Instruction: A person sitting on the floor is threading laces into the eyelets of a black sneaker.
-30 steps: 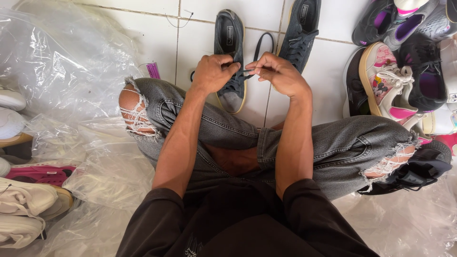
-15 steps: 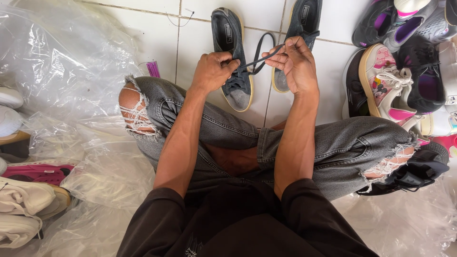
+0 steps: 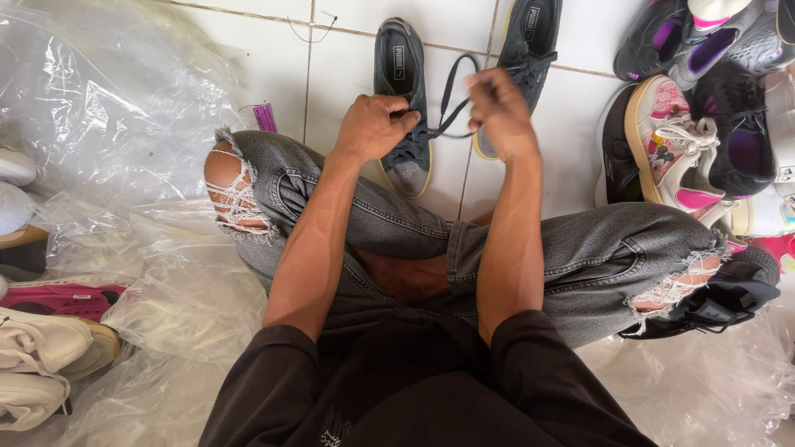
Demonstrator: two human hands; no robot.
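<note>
Sneaker: a dark grey low sneaker (image 3: 403, 99) with a pale yellowish sole edge is lying on the white tile floor (image 3: 348, 58), toe pointing back toward the person's crossed legs, its dark lace (image 3: 451, 91) looping out to the right.
Place: the sneaker is sitting directly under and just beyond the left hand's fingers, and just left of the right hand.
Left hand: the left hand (image 3: 373, 126) is pressing down on the sneaker's laced front, fingers curled together and pinching the lace where it leaves the shoe.
Right hand: the right hand (image 3: 497, 112) is hovering just beside the sneaker, fingers bunched tight on the far end of the lace, pulling the loop taut between both hands.
Beyond the fingers: a matching second sneaker (image 3: 522, 58) is lying just behind the right hand.
Sides: clear plastic bags (image 3: 108, 124) are spreading well left of the fingers; a heap of coloured shoes (image 3: 704, 124) is lying well to the right.
</note>
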